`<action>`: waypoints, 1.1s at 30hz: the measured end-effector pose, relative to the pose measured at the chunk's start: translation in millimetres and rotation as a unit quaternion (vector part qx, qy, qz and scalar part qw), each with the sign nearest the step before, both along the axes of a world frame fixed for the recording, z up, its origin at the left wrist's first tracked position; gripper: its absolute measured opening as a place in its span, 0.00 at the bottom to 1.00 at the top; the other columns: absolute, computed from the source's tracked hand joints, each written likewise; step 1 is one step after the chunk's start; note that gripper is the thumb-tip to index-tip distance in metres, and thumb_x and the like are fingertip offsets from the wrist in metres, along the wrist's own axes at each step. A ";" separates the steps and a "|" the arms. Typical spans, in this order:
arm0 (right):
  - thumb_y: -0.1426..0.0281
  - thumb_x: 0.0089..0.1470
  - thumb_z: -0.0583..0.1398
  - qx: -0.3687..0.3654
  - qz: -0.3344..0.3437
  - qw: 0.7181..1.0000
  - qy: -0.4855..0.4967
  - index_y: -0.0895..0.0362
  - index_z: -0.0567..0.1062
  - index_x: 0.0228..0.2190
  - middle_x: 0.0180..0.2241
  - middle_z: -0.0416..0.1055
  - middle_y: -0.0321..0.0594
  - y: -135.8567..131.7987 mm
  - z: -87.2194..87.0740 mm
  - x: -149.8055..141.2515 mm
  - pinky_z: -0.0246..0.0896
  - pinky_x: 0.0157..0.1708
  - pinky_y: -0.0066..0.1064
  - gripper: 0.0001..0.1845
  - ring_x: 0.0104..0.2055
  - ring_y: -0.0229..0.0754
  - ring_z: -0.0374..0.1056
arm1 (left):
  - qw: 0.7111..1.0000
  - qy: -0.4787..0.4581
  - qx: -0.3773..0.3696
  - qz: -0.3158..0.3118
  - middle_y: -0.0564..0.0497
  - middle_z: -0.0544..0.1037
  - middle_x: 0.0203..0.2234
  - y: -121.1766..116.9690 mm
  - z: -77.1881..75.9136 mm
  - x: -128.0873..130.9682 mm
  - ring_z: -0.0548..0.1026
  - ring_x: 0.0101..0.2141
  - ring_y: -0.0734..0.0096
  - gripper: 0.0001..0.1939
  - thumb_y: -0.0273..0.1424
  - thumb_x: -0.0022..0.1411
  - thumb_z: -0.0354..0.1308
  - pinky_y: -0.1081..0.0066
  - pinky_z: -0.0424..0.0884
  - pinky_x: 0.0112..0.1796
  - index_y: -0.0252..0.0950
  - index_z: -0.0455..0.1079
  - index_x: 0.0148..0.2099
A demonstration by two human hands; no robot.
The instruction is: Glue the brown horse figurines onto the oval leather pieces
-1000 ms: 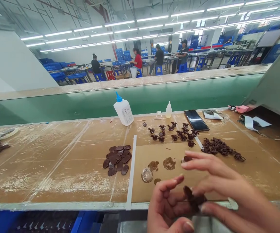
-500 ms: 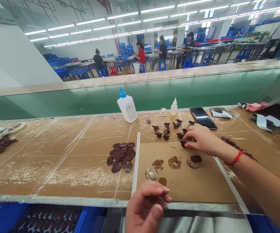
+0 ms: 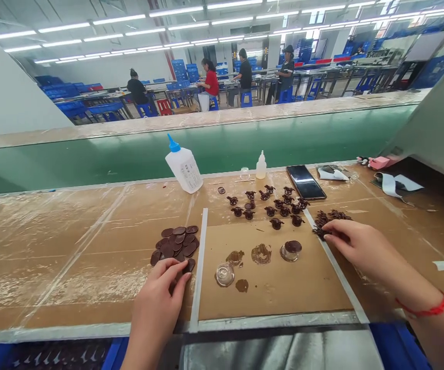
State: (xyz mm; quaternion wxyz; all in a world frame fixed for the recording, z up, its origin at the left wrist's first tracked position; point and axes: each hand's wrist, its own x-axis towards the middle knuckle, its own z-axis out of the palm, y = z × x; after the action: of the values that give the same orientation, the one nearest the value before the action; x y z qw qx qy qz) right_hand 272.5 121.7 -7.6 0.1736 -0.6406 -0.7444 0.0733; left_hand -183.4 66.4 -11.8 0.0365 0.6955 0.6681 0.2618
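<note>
Moved since the earlier frame: right hand (image 3: 351, 239), from the small brown figures (image 3: 276, 223) to the heap of thin dark pieces (image 3: 333, 218); left hand (image 3: 162, 290), from in front of the cardboard sheet (image 3: 283, 298) to the pile of brown discs (image 3: 176, 241). State of hands: right, thumb and forefinger brought close together at the heap's left end, whether on a piece cannot be told; left, fingers curled, thumb and forefinger at the pile's nearest disc (image 3: 191, 264), grip uncertain. Placement: discs left of the sheet, pieces right, one kind beside each hand, presumably for a short reach; two white tape strips (image 3: 201, 267) flank the sheet, likely to hold its edges. On the sheet: left clear dish (image 3: 224, 275), uncovered; right clear dish (image 3: 288, 256), topped by an oval disc (perhaps propped there to stay off the brown smears (image 3: 261, 254)). Beyond: figures mostly spaced apart, maybe against knocks. Far side of tabletop (image 3: 71, 257): large bottle (image 3: 186, 170), small bottle (image 3: 261, 168), phone (image 3: 306, 181), probably set back to leave elbow room.
</note>
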 end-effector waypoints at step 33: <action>0.61 0.61 0.61 0.090 0.054 0.989 0.104 0.46 0.81 0.33 0.33 0.81 0.40 -12.0 -17.4 -8.8 0.73 0.25 0.37 0.08 0.31 0.52 0.79 | 0.984 -0.170 0.051 -0.009 0.50 0.80 0.29 -32.3 37.7 34.9 0.78 0.31 0.63 0.09 0.28 0.66 0.59 0.68 0.74 0.33 0.41 0.82 0.39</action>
State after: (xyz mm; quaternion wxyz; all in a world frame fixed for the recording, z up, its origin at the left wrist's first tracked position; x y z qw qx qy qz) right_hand 263.7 109.7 -25.0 0.3026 -0.5700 -0.7595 0.0821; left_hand -148.6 34.1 25.8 0.1159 0.6478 0.6318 0.4095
